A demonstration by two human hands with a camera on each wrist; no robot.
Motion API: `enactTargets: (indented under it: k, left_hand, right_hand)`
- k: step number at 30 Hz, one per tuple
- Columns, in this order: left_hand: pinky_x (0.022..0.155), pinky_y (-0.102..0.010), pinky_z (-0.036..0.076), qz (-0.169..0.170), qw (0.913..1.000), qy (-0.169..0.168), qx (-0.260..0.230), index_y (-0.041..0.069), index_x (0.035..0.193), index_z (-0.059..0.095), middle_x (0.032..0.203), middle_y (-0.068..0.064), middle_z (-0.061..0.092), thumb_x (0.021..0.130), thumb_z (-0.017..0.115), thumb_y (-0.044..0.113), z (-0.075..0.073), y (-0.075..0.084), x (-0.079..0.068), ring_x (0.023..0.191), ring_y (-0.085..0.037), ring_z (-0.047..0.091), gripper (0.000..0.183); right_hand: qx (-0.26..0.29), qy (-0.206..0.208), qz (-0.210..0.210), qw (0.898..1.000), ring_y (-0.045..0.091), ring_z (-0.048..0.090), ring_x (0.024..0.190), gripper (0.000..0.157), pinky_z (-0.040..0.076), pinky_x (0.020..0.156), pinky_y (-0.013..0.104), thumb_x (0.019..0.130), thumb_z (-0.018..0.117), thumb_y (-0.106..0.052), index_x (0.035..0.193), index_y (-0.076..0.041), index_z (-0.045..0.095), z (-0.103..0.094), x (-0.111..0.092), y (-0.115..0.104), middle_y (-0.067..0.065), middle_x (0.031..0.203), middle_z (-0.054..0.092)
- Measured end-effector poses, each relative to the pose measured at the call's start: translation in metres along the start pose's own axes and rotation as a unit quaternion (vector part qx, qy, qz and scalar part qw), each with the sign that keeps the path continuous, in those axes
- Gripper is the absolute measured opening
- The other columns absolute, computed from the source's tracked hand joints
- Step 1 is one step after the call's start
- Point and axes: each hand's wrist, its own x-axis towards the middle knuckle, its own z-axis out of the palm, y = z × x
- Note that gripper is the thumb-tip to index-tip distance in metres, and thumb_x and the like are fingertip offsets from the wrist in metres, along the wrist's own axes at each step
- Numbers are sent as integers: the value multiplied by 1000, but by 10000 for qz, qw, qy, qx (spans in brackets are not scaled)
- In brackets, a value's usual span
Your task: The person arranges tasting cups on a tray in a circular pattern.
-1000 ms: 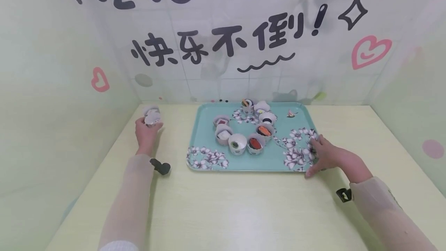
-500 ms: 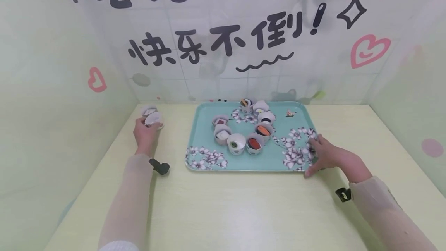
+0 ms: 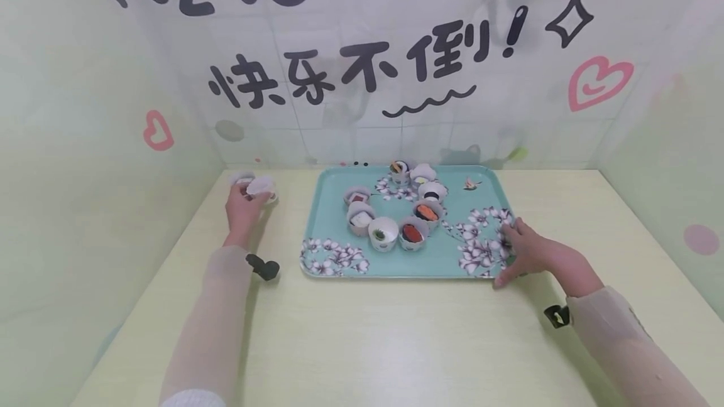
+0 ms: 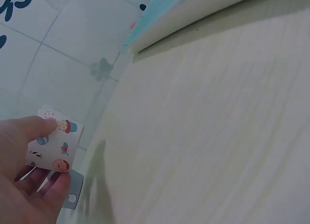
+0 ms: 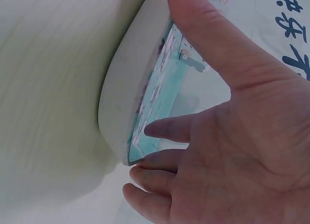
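Note:
My left hand (image 3: 242, 213) pinches a small white paper baking cup (image 3: 261, 187) between thumb and fingers at the table's far left. Cupcake prints show on that cup (image 4: 63, 136) in the left wrist view. Close behind the hand is another baking cup (image 3: 243, 177), partly hidden by it. A turquoise flowered tray (image 3: 334, 206) lies at the middle back. My right hand (image 3: 534, 250) spreads over its front right corner, thumb at the front edge and fingers at the right side. In the right wrist view these fingers (image 5: 167, 129) look fairly straight against the rim.
Several baking cups with sushi-like pieces form a broken ring on the tray, among them a cup with a red piece (image 3: 413, 234) and one with an orange piece (image 3: 428, 211). Behind the pale wooden table (image 3: 384, 338) rises a lettered wall (image 3: 351, 137).
My left hand has moved a little to the right with the baking cup, away from the other cup. My right hand and the tray keep their places.

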Motion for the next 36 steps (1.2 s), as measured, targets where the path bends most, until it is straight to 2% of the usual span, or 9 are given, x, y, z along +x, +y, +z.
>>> enactTargets:
  k: [11,20,30,36]
  left_hand:
    - [109,-42,47,333,9989,-271,-176,-3,142,39,146,-23,47,92,69,16,19,13,6,135,-34,49,61]
    - [111,-47,45,706,9955,-620,82,-3,143,38,146,-25,46,93,68,19,34,28,4,137,-39,47,62]
    - [109,-48,47,919,9913,-892,288,-2,140,41,145,-24,48,92,71,22,54,43,4,137,-38,49,61]
    - [110,-46,47,859,9897,-1072,404,3,142,41,148,-20,47,93,70,24,70,55,2,139,-36,47,60]
  right_hand:
    - [-9,39,-41,10000,66,4,140,136,20,112,75,62,90,-51,152,15,11,1,-2,-1,48,152,-7]
    - [2,47,-54,10000,66,3,140,136,20,112,75,63,90,-50,151,15,10,1,-2,-1,48,152,-7]
    - [-4,49,-41,10000,66,4,140,136,20,112,75,62,90,-50,151,15,11,1,-1,-1,48,152,-7]
    - [32,60,-61,10000,66,4,140,136,20,112,74,62,90,-50,151,16,11,1,0,0,48,152,-7]
